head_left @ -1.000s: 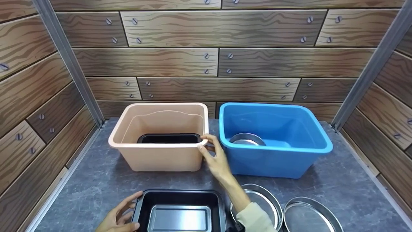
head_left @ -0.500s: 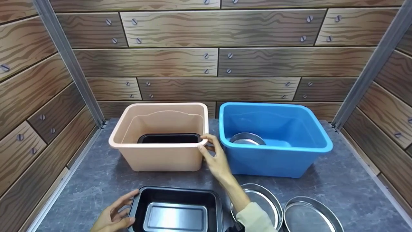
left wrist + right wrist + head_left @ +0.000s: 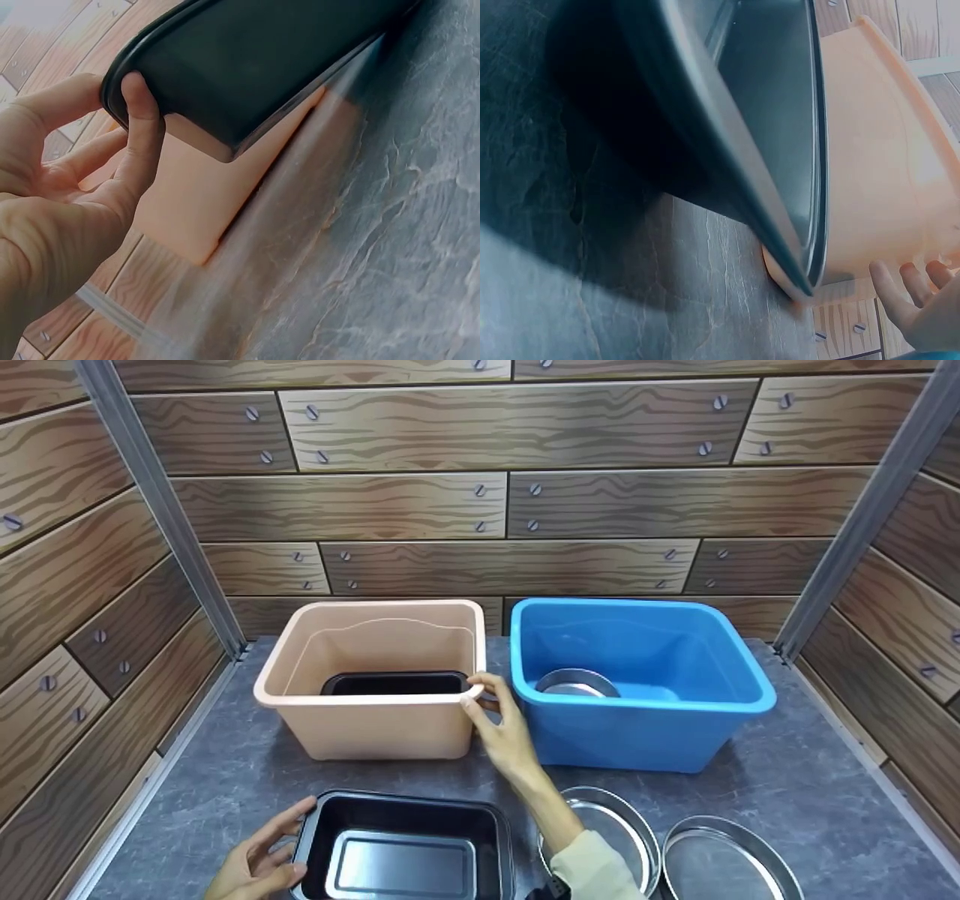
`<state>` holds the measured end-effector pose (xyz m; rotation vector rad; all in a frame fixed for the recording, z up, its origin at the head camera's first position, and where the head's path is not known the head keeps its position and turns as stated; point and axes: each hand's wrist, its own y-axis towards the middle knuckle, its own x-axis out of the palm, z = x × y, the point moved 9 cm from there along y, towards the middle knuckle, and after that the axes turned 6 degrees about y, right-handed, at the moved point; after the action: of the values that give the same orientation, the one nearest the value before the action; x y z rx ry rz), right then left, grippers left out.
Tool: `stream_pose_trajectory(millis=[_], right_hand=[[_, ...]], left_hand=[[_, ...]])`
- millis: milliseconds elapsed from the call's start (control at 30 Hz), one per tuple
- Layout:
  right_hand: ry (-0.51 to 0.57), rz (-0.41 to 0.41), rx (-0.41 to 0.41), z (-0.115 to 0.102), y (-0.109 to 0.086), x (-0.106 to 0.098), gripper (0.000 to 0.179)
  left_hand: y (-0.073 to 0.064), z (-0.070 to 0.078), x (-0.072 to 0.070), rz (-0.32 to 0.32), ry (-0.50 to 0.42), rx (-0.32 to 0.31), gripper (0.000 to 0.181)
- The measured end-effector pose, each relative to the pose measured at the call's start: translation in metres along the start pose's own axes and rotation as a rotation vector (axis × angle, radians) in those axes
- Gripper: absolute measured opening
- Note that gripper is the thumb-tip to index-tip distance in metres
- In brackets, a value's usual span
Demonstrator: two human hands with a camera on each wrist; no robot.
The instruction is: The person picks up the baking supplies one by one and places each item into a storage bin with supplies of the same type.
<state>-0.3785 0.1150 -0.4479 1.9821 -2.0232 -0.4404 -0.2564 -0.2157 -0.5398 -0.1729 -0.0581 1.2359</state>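
A dark rectangular baking pan [image 3: 402,864] is at the front in the head view. My left hand [image 3: 251,855] pinches its left rim between thumb and fingers; the left wrist view shows the same grip on the pan's corner [image 3: 247,75], with the pan's end raised off the tabletop. At the beige plastic tub [image 3: 382,729], my right hand [image 3: 506,735] holds the front right corner of the rim, thumb outside and fingertips over the edge. Inside that tub stands another black pan [image 3: 397,683], partly hidden by the front wall.
A blue plastic tub [image 3: 622,735] stands right of the beige one, with a round metal tin [image 3: 576,682] in it. Two round tins [image 3: 636,859] [image 3: 724,859] lie at front right, one partly behind my right forearm. Wood-patterned walls [image 3: 480,427] enclose the grey tabletop.
My left hand and the baking pan have shifted left and slightly away from me, toward the beige tub. The right hand has kept its place on the tub's rim.
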Motion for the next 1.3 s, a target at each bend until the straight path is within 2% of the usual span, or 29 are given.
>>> stream_pose_trajectory(millis=[233,433,600,867,1000,1100,1300], right_hand=[[0.008,0.000,0.002,0.000,0.000,0.000,0.031],[0.009,0.011,-0.027,0.000,0.000,-0.001,0.029],[-0.006,0.010,-0.029,0.001,-0.001,0.000,0.029],[-0.015,0.010,-0.014,0.003,-0.001,0.000,0.028],[-0.017,0.005,-0.017,0.001,0.000,0.000,0.029],[-0.015,0.005,-0.028,0.000,0.000,0.001,0.029],[-0.003,0.005,-0.038,-0.001,0.000,0.001,0.030]], left_hand=[[-0.004,0.007,-0.002,0.040,-0.027,-0.018,0.057],[-0.009,0.017,-0.012,0.135,0.033,-0.006,0.064],[-0.013,0.020,-0.017,0.228,0.083,-0.017,0.065],[-0.020,0.029,-0.021,0.327,0.173,0.060,0.059],[-0.021,0.027,-0.023,0.344,0.097,0.052,0.061],[-0.023,0.030,-0.024,0.352,0.028,0.085,0.064],[-0.032,0.041,-0.028,0.404,0.030,0.173,0.062]])
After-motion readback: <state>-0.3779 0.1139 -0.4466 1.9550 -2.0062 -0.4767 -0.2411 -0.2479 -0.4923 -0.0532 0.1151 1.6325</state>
